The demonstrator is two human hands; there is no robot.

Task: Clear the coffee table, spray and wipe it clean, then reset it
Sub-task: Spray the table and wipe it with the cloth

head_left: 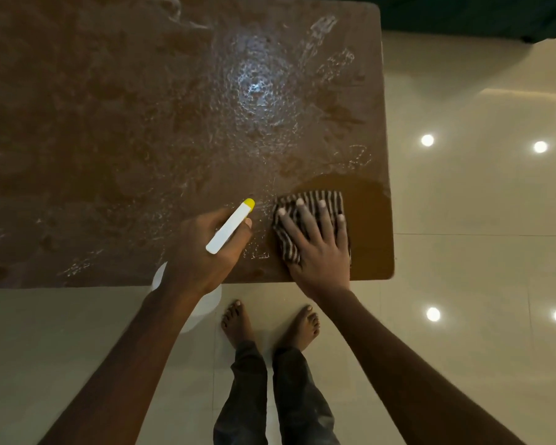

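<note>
The brown coffee table point(109, 123) fills the upper left and is covered in wet spray droplets and streaks. My left hand point(203, 252) grips a white spray bottle point(228, 228) with a yellow nozzle, held over the table's near edge; the bottle's pale body shows below the hand. My right hand point(318, 245) lies flat with fingers spread on a folded striped cloth point(315, 200), pressing it onto the table near its front right corner. A smooth wiped patch surrounds the cloth to the right.
Glossy cream floor tiles point(479, 220) lie right of and below the table, reflecting ceiling lights. My bare feet point(270, 322) stand just in front of the table's near edge. A dark green furnishing point(479, 14) sits at the top right.
</note>
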